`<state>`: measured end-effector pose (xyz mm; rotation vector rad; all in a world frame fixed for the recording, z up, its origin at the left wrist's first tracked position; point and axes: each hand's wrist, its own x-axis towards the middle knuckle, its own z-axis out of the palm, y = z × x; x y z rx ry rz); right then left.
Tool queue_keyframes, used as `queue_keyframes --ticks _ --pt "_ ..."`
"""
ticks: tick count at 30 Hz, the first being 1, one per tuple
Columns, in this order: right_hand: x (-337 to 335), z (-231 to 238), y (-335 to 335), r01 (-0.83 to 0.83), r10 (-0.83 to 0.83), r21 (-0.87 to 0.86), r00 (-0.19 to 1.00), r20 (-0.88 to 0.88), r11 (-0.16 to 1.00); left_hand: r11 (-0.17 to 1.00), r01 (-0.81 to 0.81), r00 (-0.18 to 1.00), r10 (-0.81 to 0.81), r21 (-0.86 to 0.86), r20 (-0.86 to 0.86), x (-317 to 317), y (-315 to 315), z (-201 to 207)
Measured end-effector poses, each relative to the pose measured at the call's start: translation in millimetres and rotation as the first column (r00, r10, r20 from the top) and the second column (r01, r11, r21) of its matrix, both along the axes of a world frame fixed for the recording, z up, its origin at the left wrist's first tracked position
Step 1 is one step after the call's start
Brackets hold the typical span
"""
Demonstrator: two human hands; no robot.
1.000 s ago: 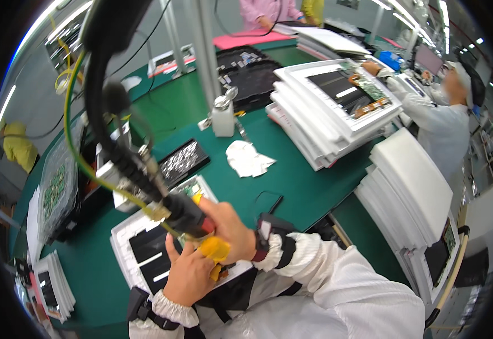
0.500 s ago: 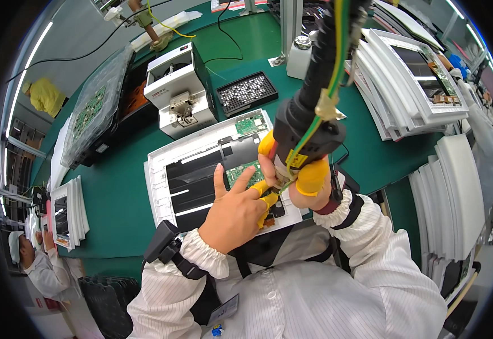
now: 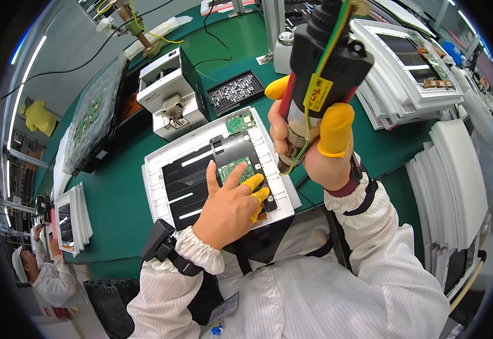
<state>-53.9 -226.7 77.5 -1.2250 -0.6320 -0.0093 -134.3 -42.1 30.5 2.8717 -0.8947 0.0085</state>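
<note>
My right hand (image 3: pixel 326 165), with yellow finger cots on its fingertips, is wrapped round a black electric screwdriver (image 3: pixel 332 63). Its tip points down and is raised off the work, just beyond the right edge of a white-framed panel (image 3: pixel 157 195). My left hand (image 3: pixel 221 212) rests over the panel's lower right part with its fingers spread; two of them wear yellow cots. Those fingers lie by a green circuit board (image 3: pixel 232 169) on the panel's black back. A smaller green board (image 3: pixel 238 123) sits in the panel's far right corner.
Beyond the panel stand a white screw feeder (image 3: pixel 170 93) and a black tray of small parts (image 3: pixel 235 92). Stacked white frames (image 3: pixel 393 96) with foam sheets occupy the right side. A plastic-covered tray of circuit boards (image 3: pixel 91 118) is at left. Another person (image 3: pixel 46 274) sits far left.
My right hand has lifted the screwdriver up and to the right, away from the panel. My left hand stays on the panel with its fingers spread.
</note>
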Motion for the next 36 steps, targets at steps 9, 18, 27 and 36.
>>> queue_keyframes --ticks 9,18,27,36 --pt "2.4 -22.3 1.3 -0.078 0.136 0.310 0.976 -0.170 0.948 1.000 -0.011 0.972 0.009 0.006 0.233 -3.3 -8.9 -14.3" --pt "0.1 -4.5 13.9 -0.064 0.059 0.156 0.998 0.038 0.986 0.992 -0.040 0.987 0.021 0.116 0.160 -6.8 -5.7 -12.3" --pt "8.3 -8.1 10.2 -0.176 0.178 0.068 0.984 -0.021 0.982 0.999 -0.024 0.990 0.020 0.025 0.142 -11.6 -9.7 -12.2" --pt "37.3 19.5 52.7 -0.161 0.129 0.303 0.984 0.122 0.939 0.992 -0.019 0.999 0.024 -0.126 0.036 -28.9 -11.4 -12.2"
